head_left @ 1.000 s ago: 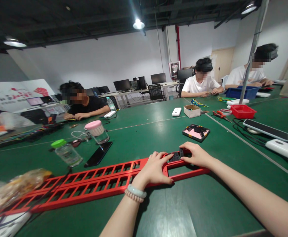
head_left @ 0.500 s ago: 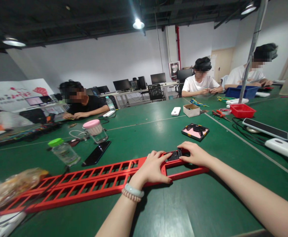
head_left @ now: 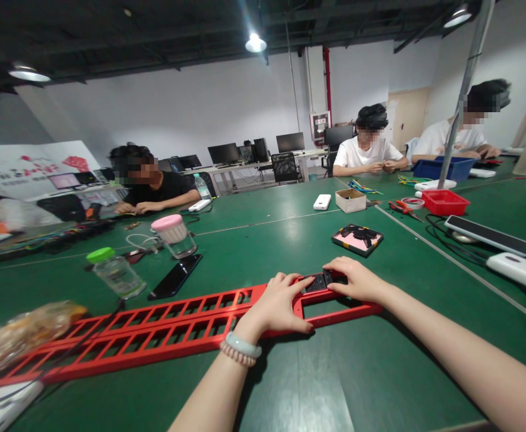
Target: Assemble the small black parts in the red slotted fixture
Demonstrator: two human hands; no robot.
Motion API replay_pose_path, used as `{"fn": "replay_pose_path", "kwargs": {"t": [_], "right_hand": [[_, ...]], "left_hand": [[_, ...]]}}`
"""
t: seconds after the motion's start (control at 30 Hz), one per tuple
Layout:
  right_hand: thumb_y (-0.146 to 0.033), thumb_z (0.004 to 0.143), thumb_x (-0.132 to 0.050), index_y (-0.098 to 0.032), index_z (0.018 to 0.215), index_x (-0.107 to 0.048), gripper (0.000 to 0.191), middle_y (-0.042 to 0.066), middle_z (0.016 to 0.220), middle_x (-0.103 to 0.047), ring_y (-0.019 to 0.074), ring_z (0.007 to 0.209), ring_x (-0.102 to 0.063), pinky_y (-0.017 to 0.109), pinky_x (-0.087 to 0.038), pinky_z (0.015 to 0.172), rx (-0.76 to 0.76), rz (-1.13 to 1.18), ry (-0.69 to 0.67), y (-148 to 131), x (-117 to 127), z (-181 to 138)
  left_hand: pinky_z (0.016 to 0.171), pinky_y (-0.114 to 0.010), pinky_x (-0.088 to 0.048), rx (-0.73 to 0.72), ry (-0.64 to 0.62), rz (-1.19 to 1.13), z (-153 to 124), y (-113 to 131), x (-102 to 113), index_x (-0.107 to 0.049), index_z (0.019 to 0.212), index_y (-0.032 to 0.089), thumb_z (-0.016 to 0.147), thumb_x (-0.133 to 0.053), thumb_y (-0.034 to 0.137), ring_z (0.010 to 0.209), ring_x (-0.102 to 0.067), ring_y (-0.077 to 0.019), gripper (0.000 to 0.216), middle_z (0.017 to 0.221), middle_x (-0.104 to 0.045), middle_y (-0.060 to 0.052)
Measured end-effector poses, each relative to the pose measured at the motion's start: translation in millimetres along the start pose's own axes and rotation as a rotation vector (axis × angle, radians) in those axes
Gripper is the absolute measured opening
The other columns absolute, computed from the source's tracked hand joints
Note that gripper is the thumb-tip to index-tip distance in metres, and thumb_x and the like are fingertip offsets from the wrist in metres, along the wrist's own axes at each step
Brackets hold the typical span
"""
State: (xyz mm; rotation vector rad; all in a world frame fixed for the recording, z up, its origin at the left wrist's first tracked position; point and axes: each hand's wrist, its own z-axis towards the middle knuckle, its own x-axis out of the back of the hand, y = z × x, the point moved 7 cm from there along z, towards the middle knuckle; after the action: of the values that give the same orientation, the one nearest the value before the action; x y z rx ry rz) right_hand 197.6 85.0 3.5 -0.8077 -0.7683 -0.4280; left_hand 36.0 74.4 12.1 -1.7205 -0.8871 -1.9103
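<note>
A long red frame (head_left: pixel 191 312) with two rows of slots lies across the green table, an open rectangular section at its right end. My left hand (head_left: pixel 269 306) straddles it, thumb at the near edge and the other fingers toward the far side. Its index fingertip presses by a black block (head_left: pixel 316 282) seated in the far rail. Just right of that, my right hand (head_left: pixel 357 279) pinches a small black part (head_left: pixel 328 276) between thumb and fingers, against the rail. The right fingers partly hide this part.
Beyond the frame sits a shallow box (head_left: pixel 357 240) of black pieces. Left of it are a phone (head_left: pixel 175 277), a green-lidded jar (head_left: pixel 115 275), a pink-lidded jar (head_left: pixel 174 237) and a plastic bag (head_left: pixel 24 336). Cables and a white power bank (head_left: pixel 522 273) lie right. Co-workers sit across the table.
The view has shifted very slightly. Both hands keep their places on the red frame, and the black parts show no clear movement.
</note>
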Motion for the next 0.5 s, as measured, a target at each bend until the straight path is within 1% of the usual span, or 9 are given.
{"fn": "replay_pose_path", "kwargs": {"t": [0.2,0.5], "right_hand": [[-0.028,0.078,-0.061,-0.013,0.111,-0.061,0.037,0.012,0.103,-0.063,0.0221,0.096,-0.056,0.037,-0.045,0.086,0.011,-0.022,-0.016,0.6,-0.5,-0.5],[-0.029,0.079,-0.06,-0.012,0.113,-0.06,0.037,0.013,0.107,-0.063,0.0225,0.1,-0.054,0.038,-0.043,0.09,0.026,-0.054,-0.021,2.8,-1.4,-1.4]], "left_hand": [[0.098,-0.043,-0.034,0.016,-0.004,0.003,1.1,2.1,0.7,-0.032,0.14,0.03,0.05,-0.074,0.056,0.111,-0.039,-0.0294,0.103,0.134,-0.042,-0.007],[0.098,-0.043,-0.033,0.025,-0.015,0.028,3.0,0.8,-0.6,-0.031,0.14,0.031,0.051,-0.073,0.057,0.112,-0.038,-0.0304,0.102,0.135,-0.041,-0.007]]}}
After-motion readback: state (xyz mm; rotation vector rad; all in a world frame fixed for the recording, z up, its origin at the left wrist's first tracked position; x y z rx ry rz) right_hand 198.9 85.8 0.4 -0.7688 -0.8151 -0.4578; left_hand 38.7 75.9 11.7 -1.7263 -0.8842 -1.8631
